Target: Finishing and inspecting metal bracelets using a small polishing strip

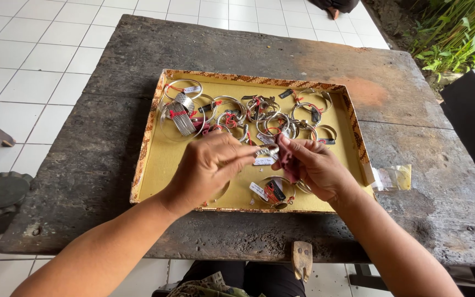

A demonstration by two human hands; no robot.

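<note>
A weathered dark wooden table [138,60] stands on white floor tiles [23,60], green plants [460,33] beyond.

The tray [155,165] is mustard yellow inside, its rim edged with a brown and cream batik pattern. The bracelets [232,113] are silver, tied with red string and white and black tags. The table [111,165] is weathered dark grey wood with a rusty orange patch. The floor tiles [23,60] are white.

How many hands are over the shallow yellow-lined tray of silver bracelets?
2: the left hand pinches a small silver ring piece above the yellow-lined tray; the right hand holds a dark red cloth.
</note>
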